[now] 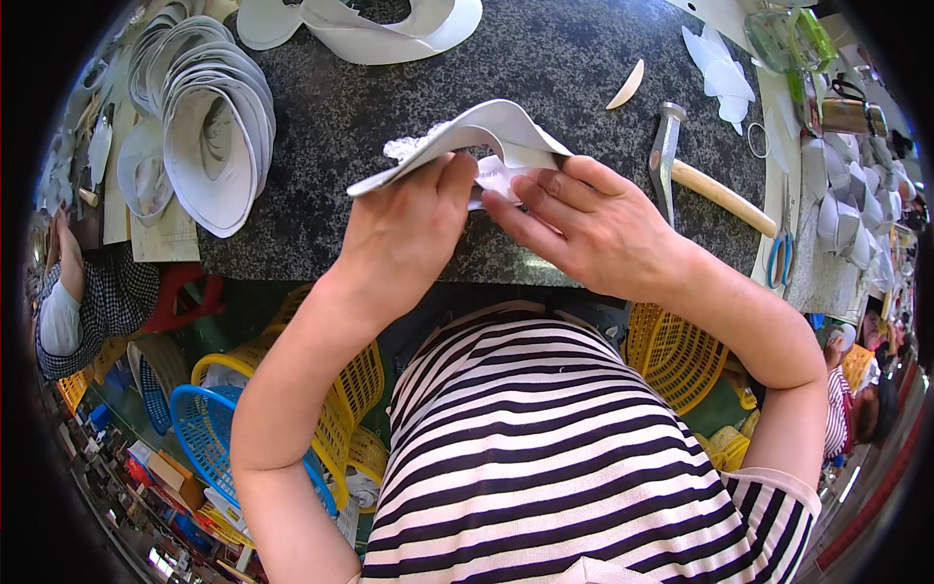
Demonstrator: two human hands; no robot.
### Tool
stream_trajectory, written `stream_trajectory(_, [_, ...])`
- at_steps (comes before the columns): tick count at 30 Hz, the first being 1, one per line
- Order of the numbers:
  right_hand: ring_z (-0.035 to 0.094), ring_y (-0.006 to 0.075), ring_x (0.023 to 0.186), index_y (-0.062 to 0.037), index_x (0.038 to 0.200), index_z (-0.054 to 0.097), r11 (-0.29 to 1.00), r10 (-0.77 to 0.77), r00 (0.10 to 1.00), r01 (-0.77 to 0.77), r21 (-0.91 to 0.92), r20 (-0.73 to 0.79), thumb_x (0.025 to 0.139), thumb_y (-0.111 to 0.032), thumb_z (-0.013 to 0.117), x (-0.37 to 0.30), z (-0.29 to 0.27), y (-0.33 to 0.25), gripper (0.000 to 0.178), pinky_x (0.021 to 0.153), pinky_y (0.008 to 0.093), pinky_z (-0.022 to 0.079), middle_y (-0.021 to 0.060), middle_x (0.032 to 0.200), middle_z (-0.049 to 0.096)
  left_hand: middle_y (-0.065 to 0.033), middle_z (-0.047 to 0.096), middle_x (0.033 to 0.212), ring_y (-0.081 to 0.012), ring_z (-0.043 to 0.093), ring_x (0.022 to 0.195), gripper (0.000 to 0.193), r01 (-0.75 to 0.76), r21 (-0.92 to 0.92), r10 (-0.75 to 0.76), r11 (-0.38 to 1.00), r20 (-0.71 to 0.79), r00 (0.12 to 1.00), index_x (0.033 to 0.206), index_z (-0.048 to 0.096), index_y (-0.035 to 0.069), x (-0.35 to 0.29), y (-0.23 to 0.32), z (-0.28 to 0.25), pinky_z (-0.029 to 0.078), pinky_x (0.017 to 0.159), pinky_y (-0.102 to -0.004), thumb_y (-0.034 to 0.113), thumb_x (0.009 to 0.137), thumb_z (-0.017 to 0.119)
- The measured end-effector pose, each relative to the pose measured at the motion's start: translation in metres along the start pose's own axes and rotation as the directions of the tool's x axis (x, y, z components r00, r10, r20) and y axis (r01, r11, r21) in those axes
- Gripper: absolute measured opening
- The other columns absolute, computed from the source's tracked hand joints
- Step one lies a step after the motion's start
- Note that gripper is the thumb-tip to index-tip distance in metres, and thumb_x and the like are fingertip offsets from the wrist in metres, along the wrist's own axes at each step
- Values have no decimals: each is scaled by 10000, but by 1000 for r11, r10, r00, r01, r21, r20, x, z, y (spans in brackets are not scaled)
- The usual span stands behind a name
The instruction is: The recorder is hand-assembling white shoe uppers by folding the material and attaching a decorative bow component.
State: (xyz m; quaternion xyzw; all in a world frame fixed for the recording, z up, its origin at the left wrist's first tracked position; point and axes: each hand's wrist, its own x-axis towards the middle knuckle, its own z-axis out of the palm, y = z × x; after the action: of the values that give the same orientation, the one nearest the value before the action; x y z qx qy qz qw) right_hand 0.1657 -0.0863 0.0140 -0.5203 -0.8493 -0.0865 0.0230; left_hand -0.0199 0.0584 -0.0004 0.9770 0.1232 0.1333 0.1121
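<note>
A white shoe upper [501, 119], bent into an arch, is held up over the near part of the dark speckled tabletop. My left hand [409, 219] grips its left part, with the fingers curled behind it and the thumb side toward the opening. At the right end my right hand [598, 229] has the edge between thumb and fingers, and some of its fingertips reach the inner side. A small printed patch shows on the lining between my hands. Crinkled white material sticks out behind the upper on the left.
Nested white uppers [219, 146] stand at the left, with another upper [409, 34] at the far edge. To the right lie a hammer [720, 195], blue-handled scissors [781, 255], a curved cream piece [627, 85] and white scraps [722, 78]. Below are blue [199, 428] and yellow baskets [676, 360].
</note>
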Motion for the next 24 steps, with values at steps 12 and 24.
stream_trajectory(12, [543, 148, 1064, -12, 1062, 723, 993, 119, 992, -119, -8, -38, 807, -186, 608, 5, 2, -22, 330, 1007, 292, 367, 17, 1012, 592, -161, 677, 837, -367, 675, 736, 57, 45, 7, -44, 999, -85, 995, 1008, 600, 54, 10, -1, 4, 533, 661, -470, 100, 976, 586])
stream_trajectory(24, [559, 151, 1060, -7, 1110, 690, 990, 141, 988, -142, -10, -69, 832, -196, 598, 5, 6, -24, 349, 997, 294, 381, 31, 1021, 608, -141, 689, 926, -351, 689, 816, 169, -47, -50, 46, 998, -21, 999, 1080, 618, 62, 1, -5, -5, 552, 718, -454, 55, 913, 638])
